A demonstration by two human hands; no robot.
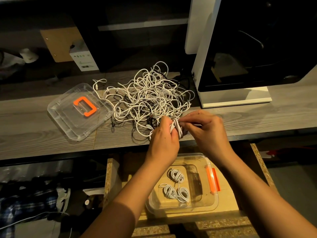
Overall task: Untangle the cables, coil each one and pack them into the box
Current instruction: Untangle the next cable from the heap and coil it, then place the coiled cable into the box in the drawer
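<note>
My left hand [163,141] grips a small white coil [176,128] at the desk [34,121] edge; my right hand [207,129] pinches its loose strand. It looks light, limp and springy, so I'd clamp across the loops. The tangle [149,97] lies just behind, the box [197,207] below.

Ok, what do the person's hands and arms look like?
The left hand and right hand are bare, with no gloves, watch or bracelet. The left forearm and right forearm are uncovered to the picture's edge; no sleeve is in view.
</note>
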